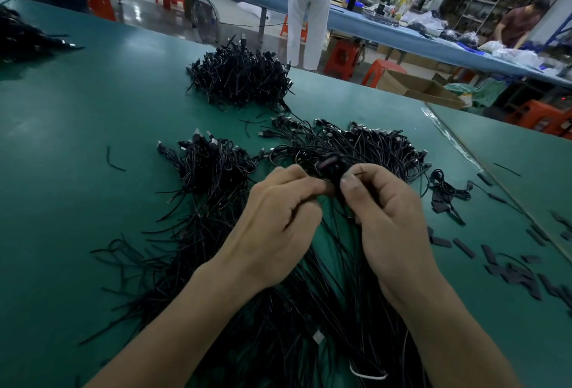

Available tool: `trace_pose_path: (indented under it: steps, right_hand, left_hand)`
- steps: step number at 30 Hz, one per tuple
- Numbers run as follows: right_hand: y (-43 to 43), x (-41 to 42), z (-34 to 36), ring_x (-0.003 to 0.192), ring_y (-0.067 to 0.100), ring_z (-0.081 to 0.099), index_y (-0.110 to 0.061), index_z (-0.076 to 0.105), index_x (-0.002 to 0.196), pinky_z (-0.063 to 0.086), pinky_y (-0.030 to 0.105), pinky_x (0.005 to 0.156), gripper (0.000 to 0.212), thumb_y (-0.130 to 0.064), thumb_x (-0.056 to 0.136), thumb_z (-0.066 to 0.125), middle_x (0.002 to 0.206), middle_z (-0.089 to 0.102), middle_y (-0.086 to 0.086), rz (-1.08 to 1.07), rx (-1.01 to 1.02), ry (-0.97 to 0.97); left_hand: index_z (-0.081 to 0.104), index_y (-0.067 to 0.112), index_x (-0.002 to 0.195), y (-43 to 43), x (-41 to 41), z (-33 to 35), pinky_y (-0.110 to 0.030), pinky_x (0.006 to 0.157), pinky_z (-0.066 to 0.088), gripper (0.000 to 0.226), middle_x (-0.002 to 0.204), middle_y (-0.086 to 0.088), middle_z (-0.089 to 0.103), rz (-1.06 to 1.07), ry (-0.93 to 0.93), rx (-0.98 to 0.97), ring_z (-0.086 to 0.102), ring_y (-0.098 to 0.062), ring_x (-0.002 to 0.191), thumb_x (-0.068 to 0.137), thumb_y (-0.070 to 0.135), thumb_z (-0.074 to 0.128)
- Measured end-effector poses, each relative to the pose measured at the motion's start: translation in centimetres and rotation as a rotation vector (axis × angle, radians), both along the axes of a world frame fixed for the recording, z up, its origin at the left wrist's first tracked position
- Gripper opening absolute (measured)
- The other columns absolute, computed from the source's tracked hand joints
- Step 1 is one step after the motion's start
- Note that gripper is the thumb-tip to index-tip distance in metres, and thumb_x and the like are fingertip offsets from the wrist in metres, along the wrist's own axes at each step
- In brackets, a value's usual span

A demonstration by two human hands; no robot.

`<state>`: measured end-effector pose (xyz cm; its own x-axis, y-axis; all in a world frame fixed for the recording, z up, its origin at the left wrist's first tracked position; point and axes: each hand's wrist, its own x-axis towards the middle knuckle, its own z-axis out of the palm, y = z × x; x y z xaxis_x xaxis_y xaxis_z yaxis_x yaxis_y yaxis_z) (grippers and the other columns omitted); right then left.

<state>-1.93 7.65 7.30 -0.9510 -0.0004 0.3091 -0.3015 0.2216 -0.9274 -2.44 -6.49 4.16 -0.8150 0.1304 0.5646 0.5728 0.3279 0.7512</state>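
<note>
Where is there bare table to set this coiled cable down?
Widest bare table lies left, bordered by the far-left heap, far pile and near-left pile; one wire scrap there. Crowded beneath the left hand and right hand gripping the coiled cable, and rightward among the black strips.

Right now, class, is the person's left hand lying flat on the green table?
No: the left hand is curled, pinching a black cable bundle together with the right hand.
</note>
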Motion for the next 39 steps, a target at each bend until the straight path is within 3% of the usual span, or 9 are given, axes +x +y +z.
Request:
trace_pose_path:
  steps: [6,9,12,14,19,26,31,35,39]
  right_hand:
    - [-0.5,0.3,-0.4,0.069,0.003,0.055,-0.023,0.066,0.082,0.047,0.017,0.063,0.022,-0.012,0.099,0.057,0.074,0.064,-0.013,0.011,0.09,0.049]
    - [-0.7,0.6,-0.9,0.068,0.008,0.056,-0.021,0.068,0.084,0.05,0.023,0.063,0.021,-0.013,0.1,0.057,0.074,0.066,-0.009,0.033,0.029,-0.028]
    - [-0.8,0.7,-1.1,0.066,0.004,0.057,-0.019,0.07,0.085,0.049,0.018,0.062,0.021,-0.014,0.099,0.056,0.071,0.065,-0.011,0.054,-0.027,-0.089]
    - [-0.8,0.8,-1.0,0.063,-0.003,0.056,-0.019,0.071,0.084,0.046,0.011,0.06,0.021,-0.014,0.098,0.057,0.068,0.065,-0.015,0.093,-0.045,-0.099]
    - [-0.3,0.6,-1.1,0.061,-0.007,0.057,-0.018,0.071,0.081,0.044,0.008,0.058,0.02,-0.015,0.097,0.059,0.064,0.064,-0.016,0.101,-0.1,-0.12]
    - [0.2,0.3,-1.1,0.063,0.002,0.06,-0.026,0.076,0.072,0.047,0.018,0.056,0.037,-0.007,0.097,0.055,0.068,0.067,-0.006,0.115,-0.223,-0.229]
    - [0.6,0.2,-1.1,0.067,0.015,0.062,-0.022,0.071,0.077,0.052,0.029,0.06,0.026,-0.018,0.099,0.057,0.073,0.067,0.004,0.062,-0.195,-0.226]
    - [0.6,0.3,-1.1,0.053,-0.002,0.051,-0.026,0.069,0.074,0.042,0.012,0.051,0.029,-0.016,0.099,0.057,0.058,0.058,-0.016,-0.019,-0.08,-0.112]
    - [0.5,0.1,-1.6,0.062,0.003,0.056,-0.031,0.069,0.077,0.048,0.021,0.059,0.029,-0.017,0.099,0.058,0.066,0.063,-0.012,-0.05,-0.013,-0.06]
  left_hand:
    - [0.074,0.027,0.104,0.1,0.0,0.9,-0.06,0.08,0.053,0.033,0.097,-0.019,0.071,-0.161,-0.261,0.303,0.065,-0.042,0.087,0.094,0.019,0.044]
    - [0.077,0.031,0.098,-0.4,-0.4,1.0,-0.022,0.081,0.056,0.042,0.1,0.007,0.077,-0.171,-0.297,0.436,0.071,-0.011,0.097,0.09,0.011,0.041]
    - [0.08,0.038,0.089,-0.7,-0.4,1.1,-0.015,0.08,0.052,0.038,0.096,0.012,0.077,-0.205,-0.322,0.545,0.07,-0.002,0.096,0.09,0.018,0.048]
    - [0.077,0.031,0.102,-0.7,-0.4,1.0,-0.016,0.076,0.053,0.021,0.094,0.005,0.077,-0.188,-0.251,0.51,0.07,-0.005,0.091,0.09,0.023,0.061]
    - [0.056,0.035,0.127,-1.0,-0.7,0.5,-0.026,0.079,0.058,0.053,0.101,0.005,0.076,-0.205,-0.27,0.456,0.073,-0.017,0.089,0.082,0.017,0.077]
    - [0.071,0.044,0.096,-0.7,-0.4,0.5,-0.027,0.085,0.046,0.039,0.106,0.016,0.066,-0.067,-0.045,0.145,0.058,-0.016,0.107,0.082,0.008,0.077]
    - [0.077,0.032,0.086,-0.2,-0.3,0.3,-0.024,0.071,0.041,0.045,0.09,0.003,0.047,-0.021,-0.028,0.051,0.048,-0.014,0.088,0.087,-0.01,0.061]
    - [0.076,0.027,0.084,0.0,0.0,0.2,-0.021,0.06,0.043,0.02,0.077,0.009,0.055,-0.073,-0.154,0.139,0.053,-0.01,0.071,0.089,0.024,0.057]
    - [0.077,0.028,0.088,0.1,-0.1,0.0,-0.02,0.049,0.042,0.027,0.059,0.008,0.063,-0.079,-0.232,0.133,0.053,-0.002,0.05,0.094,0.035,0.051]
